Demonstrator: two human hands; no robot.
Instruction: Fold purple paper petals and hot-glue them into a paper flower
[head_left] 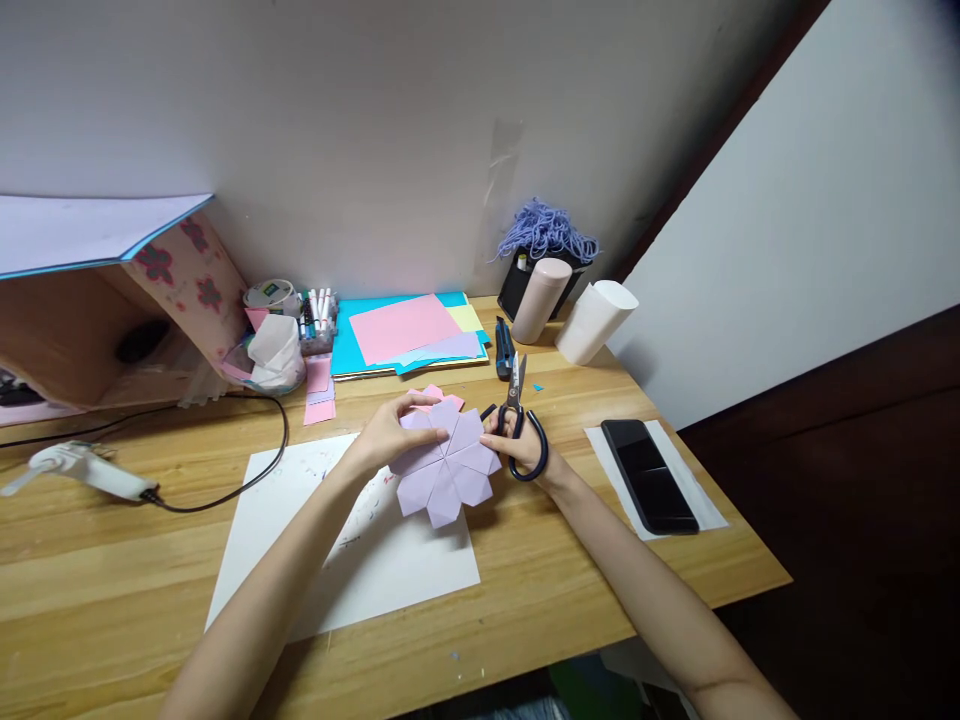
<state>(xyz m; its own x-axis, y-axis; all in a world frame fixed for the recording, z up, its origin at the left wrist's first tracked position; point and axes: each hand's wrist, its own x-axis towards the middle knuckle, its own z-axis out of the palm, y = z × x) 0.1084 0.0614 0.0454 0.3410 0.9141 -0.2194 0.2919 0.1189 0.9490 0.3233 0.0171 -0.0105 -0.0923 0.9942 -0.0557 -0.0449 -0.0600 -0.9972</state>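
Note:
A lilac folded-paper flower [445,470] with several pointed petals is held up over a white sheet of paper [300,560]. My left hand [394,430] grips its upper left side, thumb across the front. Closed on its right edge, my right hand [517,450] pinches a petal between thumb and fingers. A pair of scissors [516,400] with dark handles hangs on that same hand, blades pointing up and away. Behind the lilac flower shows part of a pink paper piece [429,394]; whether it is held or lies on the table, I cannot tell.
A hot glue gun [94,470] with a black cable lies at left, near an open box [187,290]. Coloured paper [405,330] and a utility knife [503,348] lie behind my hands. At right are a phone [649,475], a paper roll [596,320] and a pink cylinder [541,300].

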